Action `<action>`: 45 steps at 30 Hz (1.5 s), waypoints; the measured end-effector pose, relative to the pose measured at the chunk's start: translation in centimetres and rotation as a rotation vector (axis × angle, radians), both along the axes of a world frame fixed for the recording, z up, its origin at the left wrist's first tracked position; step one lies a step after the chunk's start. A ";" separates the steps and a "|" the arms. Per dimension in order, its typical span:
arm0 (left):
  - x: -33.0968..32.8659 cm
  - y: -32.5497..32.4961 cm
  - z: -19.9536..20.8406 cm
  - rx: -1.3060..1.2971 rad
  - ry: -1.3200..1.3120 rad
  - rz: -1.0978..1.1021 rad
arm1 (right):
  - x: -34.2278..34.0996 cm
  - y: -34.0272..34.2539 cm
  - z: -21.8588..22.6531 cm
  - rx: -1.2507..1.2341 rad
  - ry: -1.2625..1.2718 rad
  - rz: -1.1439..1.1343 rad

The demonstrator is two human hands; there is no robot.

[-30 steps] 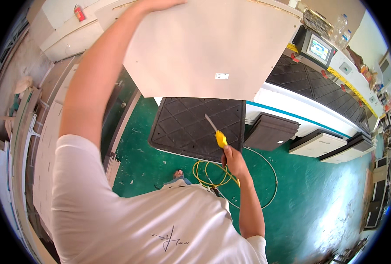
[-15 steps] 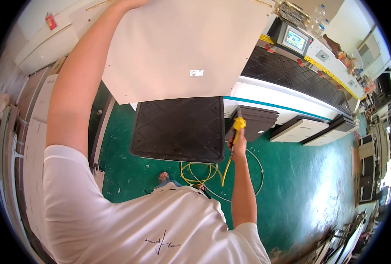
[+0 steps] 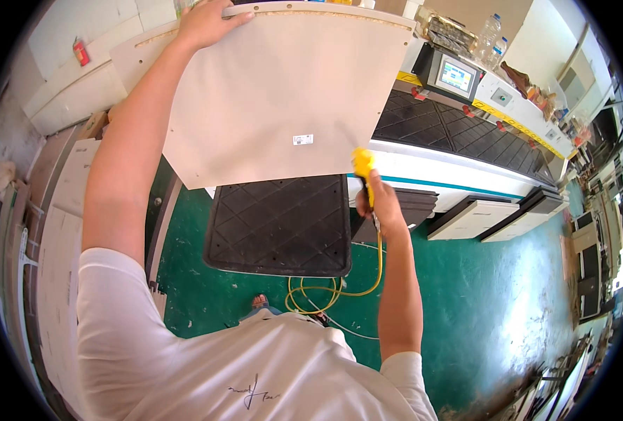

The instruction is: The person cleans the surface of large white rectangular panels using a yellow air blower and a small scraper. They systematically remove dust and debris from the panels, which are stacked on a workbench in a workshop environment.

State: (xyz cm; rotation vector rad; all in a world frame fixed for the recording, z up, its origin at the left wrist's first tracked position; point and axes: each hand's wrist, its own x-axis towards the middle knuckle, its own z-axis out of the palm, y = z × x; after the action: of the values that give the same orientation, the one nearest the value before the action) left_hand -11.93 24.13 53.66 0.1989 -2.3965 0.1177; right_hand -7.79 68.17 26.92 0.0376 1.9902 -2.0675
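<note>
A large pale beige panel (image 3: 269, 98) stands upright and slightly tilted in front of me, with a small white label on its face and holes along its edges. At its upper left corner my left hand (image 3: 210, 27) grips the top edge, thumb on the near face. Beneath its lower edge is a black top with a criss-cross pattern (image 3: 276, 228). My right hand (image 3: 381, 205) is closed round a yellow air blow gun (image 3: 364, 163), whose nozzle points toward the panel's lower right. From the gun's handle a yellow hose (image 3: 380, 263) runs down to loops on the floor.
Right of the panel stands a long white machine with a black bed (image 3: 458, 133) and a control screen (image 3: 456, 76). Stacked panels (image 3: 476, 216) lean against its base. More boards (image 3: 66, 182) line the left side. Hose coils lie on the green floor (image 3: 465, 295) near my feet.
My right hand has raised the blow gun up and left, closer to the panel. The panel sits lower in view, so its top edge and my left hand now show.
</note>
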 end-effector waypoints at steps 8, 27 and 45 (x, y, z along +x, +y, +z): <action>-1.0 -0.5 -0.2 0.033 -0.078 -0.003 | -0.1 -1.0 9.3 -0.158 0.228 -0.185; -2.2 -2.9 2.6 0.201 -0.377 -0.122 | 1.6 -17.8 15.1 0.033 0.406 0.448; -0.4 -0.4 2.1 0.139 -0.226 -0.085 | 4.0 -28.2 -4.3 1.124 0.705 1.105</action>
State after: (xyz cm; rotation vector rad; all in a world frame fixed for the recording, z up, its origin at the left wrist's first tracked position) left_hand -12.30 23.73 55.77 0.1553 -2.6369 -0.0702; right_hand -3.78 39.97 22.63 -1.3316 2.3509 -0.1719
